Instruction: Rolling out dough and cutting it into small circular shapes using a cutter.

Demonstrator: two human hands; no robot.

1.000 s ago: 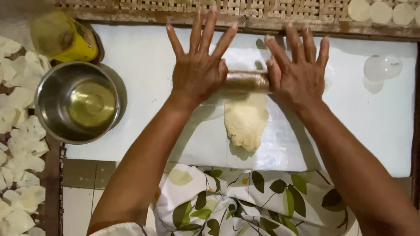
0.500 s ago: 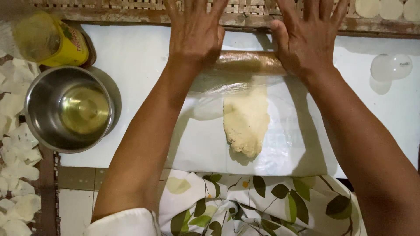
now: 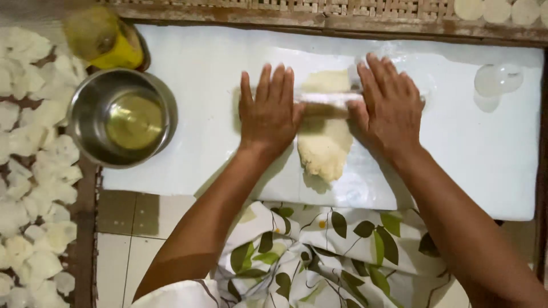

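A pale yellow sheet of dough (image 3: 326, 145) lies flattened under clear plastic on a white board (image 3: 200, 74). A rolling pin (image 3: 328, 101) lies across the dough's far part. My left hand (image 3: 268, 111) presses flat on the pin's left end, fingers spread and straight. My right hand (image 3: 391, 105) presses flat on the pin's right end in the same way. Most of the pin is hidden under both palms.
A steel bowl (image 3: 123, 117) with yellowish oil stands on the board's left end, a yellow oil bottle (image 3: 105, 37) behind it. Several white thin dough pieces (image 3: 34, 171) lie on a tray at left. Round pieces (image 3: 496, 8) lie at top right. Leaf-print cloth (image 3: 319, 251) covers my lap.
The pin has rolled back toward me from the board's far edge, onto the dough's far part. Both hands came with it, and the dough looks longer and flatter.
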